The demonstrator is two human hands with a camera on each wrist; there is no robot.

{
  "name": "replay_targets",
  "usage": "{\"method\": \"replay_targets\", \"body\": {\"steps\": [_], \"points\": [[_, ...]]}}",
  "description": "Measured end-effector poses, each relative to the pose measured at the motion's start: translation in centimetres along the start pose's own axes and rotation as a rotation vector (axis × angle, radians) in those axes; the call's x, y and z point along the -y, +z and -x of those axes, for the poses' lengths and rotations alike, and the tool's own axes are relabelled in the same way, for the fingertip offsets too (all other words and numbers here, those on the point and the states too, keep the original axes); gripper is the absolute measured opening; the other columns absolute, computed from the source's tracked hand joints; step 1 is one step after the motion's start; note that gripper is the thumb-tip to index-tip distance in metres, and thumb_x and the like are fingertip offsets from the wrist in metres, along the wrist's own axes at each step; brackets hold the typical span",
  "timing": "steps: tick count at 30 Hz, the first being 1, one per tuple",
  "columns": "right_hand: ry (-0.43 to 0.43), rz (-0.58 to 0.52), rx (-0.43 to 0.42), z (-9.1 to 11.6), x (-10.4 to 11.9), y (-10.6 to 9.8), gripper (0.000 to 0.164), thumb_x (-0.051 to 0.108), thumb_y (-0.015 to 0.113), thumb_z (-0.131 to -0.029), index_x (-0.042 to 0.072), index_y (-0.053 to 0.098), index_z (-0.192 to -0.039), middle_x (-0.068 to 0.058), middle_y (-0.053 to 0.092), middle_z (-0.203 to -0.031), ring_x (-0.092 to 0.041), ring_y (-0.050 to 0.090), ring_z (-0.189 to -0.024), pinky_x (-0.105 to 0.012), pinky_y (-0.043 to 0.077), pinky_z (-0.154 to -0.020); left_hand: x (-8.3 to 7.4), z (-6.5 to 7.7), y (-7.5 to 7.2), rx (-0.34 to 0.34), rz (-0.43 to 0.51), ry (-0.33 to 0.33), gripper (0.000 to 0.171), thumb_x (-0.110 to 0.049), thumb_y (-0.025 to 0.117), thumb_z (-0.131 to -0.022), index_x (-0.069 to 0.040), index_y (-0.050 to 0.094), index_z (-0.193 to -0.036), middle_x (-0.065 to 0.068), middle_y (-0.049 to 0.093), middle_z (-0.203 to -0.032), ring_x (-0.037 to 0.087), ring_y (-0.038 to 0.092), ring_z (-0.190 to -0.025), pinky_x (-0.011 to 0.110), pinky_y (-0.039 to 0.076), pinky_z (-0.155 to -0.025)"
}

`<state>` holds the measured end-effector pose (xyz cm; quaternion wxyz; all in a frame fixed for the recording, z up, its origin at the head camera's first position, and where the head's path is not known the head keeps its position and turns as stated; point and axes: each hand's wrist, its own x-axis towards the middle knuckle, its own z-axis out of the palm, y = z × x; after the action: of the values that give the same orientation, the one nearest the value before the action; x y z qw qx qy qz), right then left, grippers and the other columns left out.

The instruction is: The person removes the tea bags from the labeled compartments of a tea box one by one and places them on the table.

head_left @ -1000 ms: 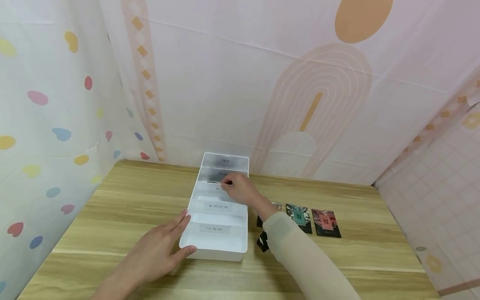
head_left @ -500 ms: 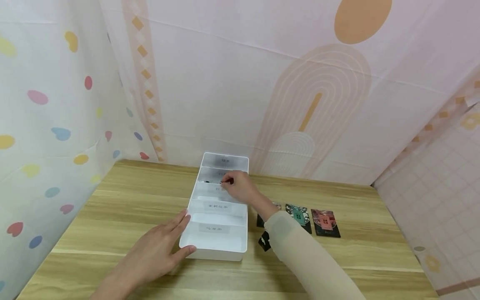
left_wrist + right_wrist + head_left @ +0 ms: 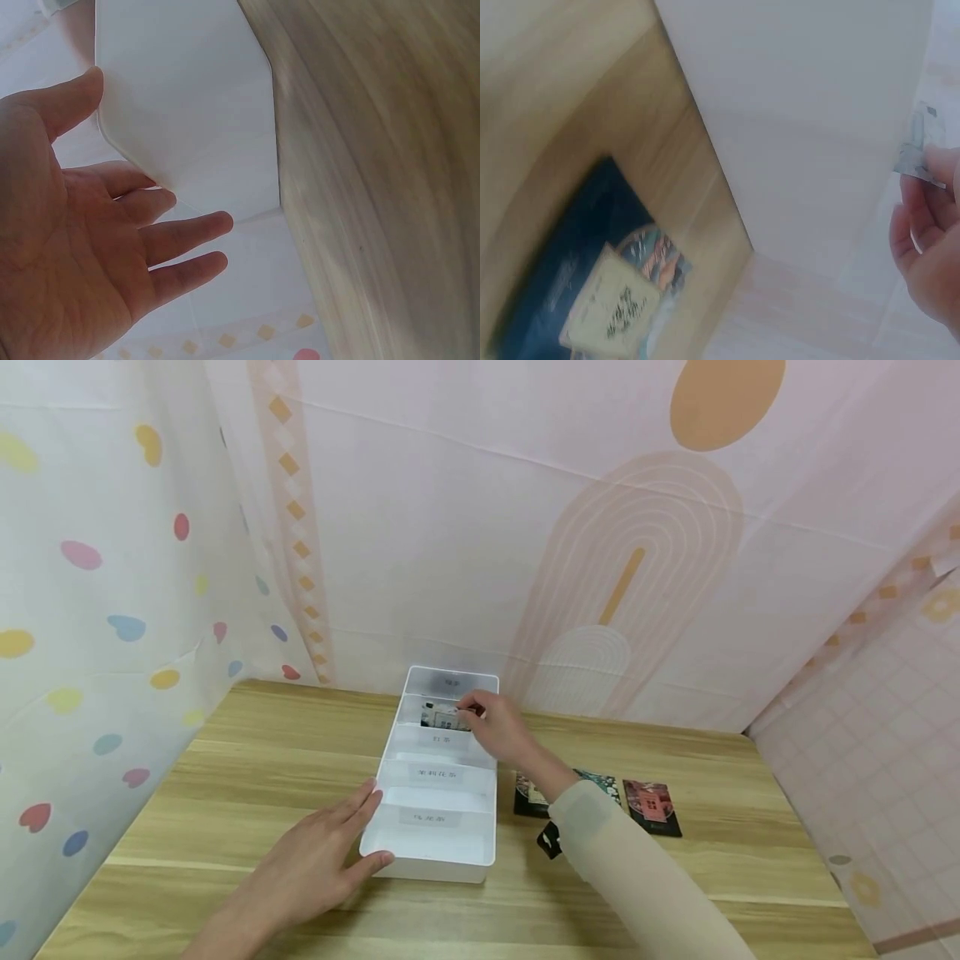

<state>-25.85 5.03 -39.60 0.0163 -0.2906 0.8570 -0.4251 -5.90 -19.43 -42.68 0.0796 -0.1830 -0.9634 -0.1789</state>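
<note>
A long white box (image 3: 431,870) with several compartments and paper labels in Chinese characters lies on the table. My left hand (image 3: 322,847) touches its near left corner, thumb at the front and fingers along the side; in the left wrist view the fingers of this hand (image 3: 82,247) are spread and fairly straight at the rim. My right hand (image 3: 495,727) pinches the right edge of a flat printed tea sachet (image 3: 441,717) over the second compartment from the back. In the right wrist view, thumb and fingers hold the sachet (image 3: 913,159) by its edge, near the box rim.
Right of the box lie three more sachets: a black one (image 3: 531,807) partly under the right forearm, a green one (image 3: 609,785) and a red one (image 3: 651,810). A small black-and-white piece (image 3: 550,841) shows beside the sleeve. A patterned curtain (image 3: 420,527) hangs behind the table.
My right hand has lifted slightly and moved right, and the sachet's printed face now shows above the divider, where only a dark edge showed before. The left hand stays in place.
</note>
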Motion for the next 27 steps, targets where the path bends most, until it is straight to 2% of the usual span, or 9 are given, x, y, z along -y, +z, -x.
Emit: {"method": "replay_targets", "body": {"steps": [11,19,27], "points": [[-0.011,-0.030,-0.131,0.5,0.2,-3.3,0.011,0.005,0.067,-0.102,0.000,0.073,-0.109,-0.009,0.071,-0.096,-0.021,0.063,-0.084,-0.030,0.055,-0.072,0.1,-0.1,-0.2,-0.006,0.006,0.005,0.076,-0.048,0.072,-0.098,0.004,0.054,-0.149,0.020,0.048,-0.158,0.043,0.063,-0.126,0.057,0.053,-0.102],[-0.056,-0.034,-0.161,1.3,0.6,-4.9,0.011,0.007,0.067,-0.103,0.000,0.073,-0.109,-0.009,0.071,-0.095,-0.020,0.060,-0.081,-0.028,0.051,-0.067,0.1,-0.2,-0.3,0.005,0.016,0.001,0.076,-0.049,0.071,-0.098,0.006,0.053,-0.149,0.022,0.047,-0.158,0.043,0.063,-0.125,0.057,0.053,-0.102],[-0.086,-0.028,-0.179,3.0,0.4,-6.5,0.012,0.006,0.069,-0.101,0.000,0.074,-0.110,-0.008,0.072,-0.094,-0.019,0.056,-0.076,-0.027,0.047,-0.063,0.2,-0.2,-0.2,0.003,0.019,0.007,0.076,-0.049,0.071,-0.098,0.005,0.054,-0.149,0.021,0.047,-0.158,0.044,0.063,-0.125,0.057,0.053,-0.102]]}}
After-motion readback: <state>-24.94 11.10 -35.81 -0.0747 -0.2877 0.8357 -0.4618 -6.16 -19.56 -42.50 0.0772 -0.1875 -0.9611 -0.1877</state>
